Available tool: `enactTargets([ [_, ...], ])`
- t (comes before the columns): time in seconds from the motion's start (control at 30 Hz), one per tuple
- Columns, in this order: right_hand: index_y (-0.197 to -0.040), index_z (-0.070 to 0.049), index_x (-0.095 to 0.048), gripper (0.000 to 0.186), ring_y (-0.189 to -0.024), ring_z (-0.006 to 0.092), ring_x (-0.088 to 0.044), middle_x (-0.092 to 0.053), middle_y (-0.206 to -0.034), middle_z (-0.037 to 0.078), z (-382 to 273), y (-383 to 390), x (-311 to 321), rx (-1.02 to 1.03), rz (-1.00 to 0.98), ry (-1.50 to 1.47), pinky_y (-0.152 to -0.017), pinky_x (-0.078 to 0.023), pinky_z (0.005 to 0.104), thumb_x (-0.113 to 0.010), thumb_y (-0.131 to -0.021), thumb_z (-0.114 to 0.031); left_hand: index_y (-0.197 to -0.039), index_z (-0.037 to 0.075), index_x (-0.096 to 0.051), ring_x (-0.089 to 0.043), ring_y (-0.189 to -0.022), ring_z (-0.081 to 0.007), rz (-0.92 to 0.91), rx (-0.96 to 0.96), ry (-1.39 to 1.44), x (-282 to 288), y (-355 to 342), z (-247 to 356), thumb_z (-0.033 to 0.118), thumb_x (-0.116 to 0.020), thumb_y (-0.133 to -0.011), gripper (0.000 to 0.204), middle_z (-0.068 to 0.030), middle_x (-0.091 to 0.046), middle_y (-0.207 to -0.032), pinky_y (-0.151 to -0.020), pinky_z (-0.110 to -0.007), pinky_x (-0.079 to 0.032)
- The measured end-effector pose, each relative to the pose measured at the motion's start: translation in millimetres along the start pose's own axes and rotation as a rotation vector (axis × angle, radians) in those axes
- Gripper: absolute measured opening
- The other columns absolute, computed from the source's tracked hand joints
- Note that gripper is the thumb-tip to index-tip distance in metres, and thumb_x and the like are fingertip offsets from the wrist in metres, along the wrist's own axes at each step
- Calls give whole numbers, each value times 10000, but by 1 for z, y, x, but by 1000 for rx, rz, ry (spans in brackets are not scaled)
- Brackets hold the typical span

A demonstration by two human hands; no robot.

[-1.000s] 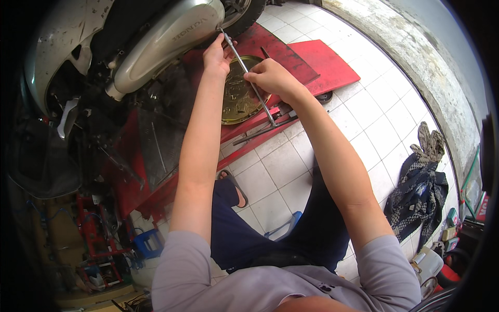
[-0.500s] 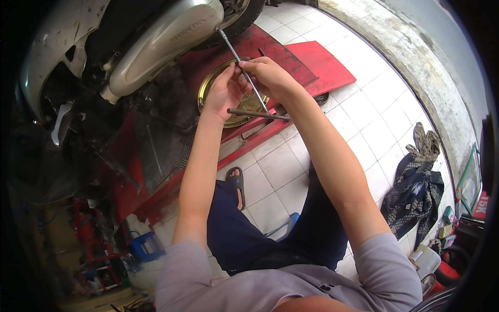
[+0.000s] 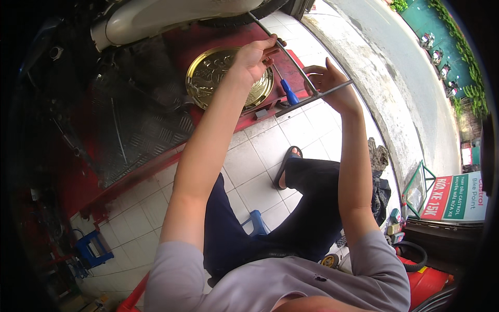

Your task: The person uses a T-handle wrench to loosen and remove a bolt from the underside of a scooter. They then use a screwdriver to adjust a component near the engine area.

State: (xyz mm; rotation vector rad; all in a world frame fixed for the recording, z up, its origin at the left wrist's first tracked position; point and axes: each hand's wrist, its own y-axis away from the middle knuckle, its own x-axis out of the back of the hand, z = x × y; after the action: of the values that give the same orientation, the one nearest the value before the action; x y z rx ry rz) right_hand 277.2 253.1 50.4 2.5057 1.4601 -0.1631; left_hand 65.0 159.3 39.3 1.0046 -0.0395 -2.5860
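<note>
A long metal T-handle wrench runs from the silver engine-side cover of a scooter toward me, its far end at the cover's rear end. My left hand is closed on the shaft, thumb and fingers around its upper part. Behind the crossbar, my right hand is open, thumb raised and fingers apart; the bar passes across its palm, and I cannot tell whether they touch. Below my left hand lies a round gold tray with an embossed pattern. Beside it is a blue-handled screwdriver.
The scooter stands over a red lift platform with a dark tread plate. Blue plastic stools stand on the white tiled floor. Dark cloth lies to the right, near a sign board and the street.
My view has swung right, bringing the street into sight. My hands, together on the shaft before, are now apart: the left stays on the shaft, the right has opened by the crossbar.
</note>
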Motion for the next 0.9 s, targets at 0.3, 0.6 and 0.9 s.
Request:
enactTargets([
  [0.3,-1147,32,-524,335,-574,116,-479,-509,-678,33,-26,76,-26,342,353,159,-508,-373,243,-365,-1036,-241,-938,142,-659,-611,-913,-114,40,10,110,-1,-13,-12,243,-715,-842,151,-15,-700,-961,-733,-282,-348],
  [0.6,-999,8,-539,193,-591,124,-521,-547,-714,50,2,56,-6,353,318,-78,-538,-395,231,-456,-1001,-166,-1018,42,-627,-651,-1006,-223,-299,6,286,3,32,-29,121,-532,-961,136,-124,-680,-1034,-865,-354,-543],
  [0.9,-1038,18,-522,226,-651,110,-497,-550,-765,58,59,54,-35,208,355,-376,-576,-406,206,-410,-1014,-177,-1089,10,-600,-648,-1021,-243,-357,17,350,-15,36,-54,122,-522,-965,184,-155,-657,-1086,-910,-356,-538],
])
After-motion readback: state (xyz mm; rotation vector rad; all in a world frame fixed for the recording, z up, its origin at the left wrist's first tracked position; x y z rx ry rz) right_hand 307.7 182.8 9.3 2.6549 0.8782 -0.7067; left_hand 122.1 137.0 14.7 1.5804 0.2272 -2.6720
